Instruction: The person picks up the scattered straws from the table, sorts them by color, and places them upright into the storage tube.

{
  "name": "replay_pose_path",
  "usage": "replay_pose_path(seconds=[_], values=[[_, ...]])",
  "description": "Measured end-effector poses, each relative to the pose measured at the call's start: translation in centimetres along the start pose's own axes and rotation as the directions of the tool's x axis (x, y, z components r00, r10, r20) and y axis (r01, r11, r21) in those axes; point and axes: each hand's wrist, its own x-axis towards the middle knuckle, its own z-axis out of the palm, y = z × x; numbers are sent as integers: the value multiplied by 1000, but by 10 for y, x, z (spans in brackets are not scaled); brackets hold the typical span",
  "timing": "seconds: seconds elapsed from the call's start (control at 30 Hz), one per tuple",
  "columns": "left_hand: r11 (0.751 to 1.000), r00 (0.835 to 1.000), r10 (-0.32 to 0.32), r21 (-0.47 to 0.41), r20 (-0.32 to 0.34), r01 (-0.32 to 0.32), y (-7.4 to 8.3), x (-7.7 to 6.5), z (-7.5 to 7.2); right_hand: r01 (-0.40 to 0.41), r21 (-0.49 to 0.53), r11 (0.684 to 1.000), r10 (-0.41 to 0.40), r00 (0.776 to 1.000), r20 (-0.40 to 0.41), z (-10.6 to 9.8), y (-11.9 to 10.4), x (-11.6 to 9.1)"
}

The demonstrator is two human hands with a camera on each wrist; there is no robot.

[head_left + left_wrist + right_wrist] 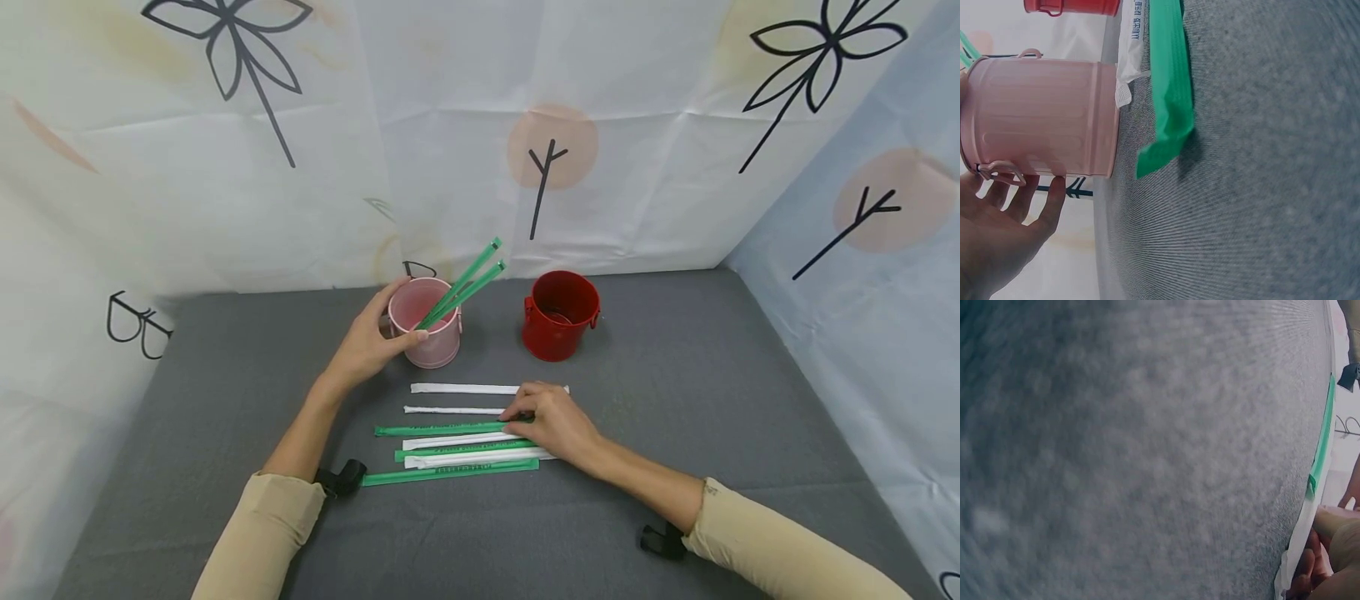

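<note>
My left hand holds a small pink bucket around its rim, thumb at the front and fingers along the far side. Two green wrapped straws lean out of this bucket to the right. My right hand is low over a row of wrapped straws and pinches the right end of a green wrapped straw. Around it lie white wrapped straws and more green ones, roughly parallel. In the right wrist view, the fingers are partly cut off at the frame's edge.
A red bucket stands right of the pink one, near the back of the grey cloth-covered table. Patterned white cloth rises behind and at both sides. Black wrist straps sit at both cuffs.
</note>
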Motion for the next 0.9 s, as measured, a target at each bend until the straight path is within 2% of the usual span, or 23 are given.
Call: replay_pose_path(seconds=[0.17,0.3,0.5,0.63,0.9], values=[[1000,1000,-2,7,2,2,0,0,0,-36,-43,998,36,999,-5,2,-1,1],[1000,1000,1,17,3,-1,1,-1,0,-36,-56,998,35,999,-13,1,-2,2],[1000,1000,5,17,2,-5,2,0,-1,-13,43,999,15,998,-61,-8,-5,2],[1000,1000,4,19,1,-4,3,0,-1,-5,124,992,13,998,-63,-14,-4,4],[1000,1000,13,26,-4,-13,4,0,0,-38,206,978,60,993,-98,-26,-1,7]])
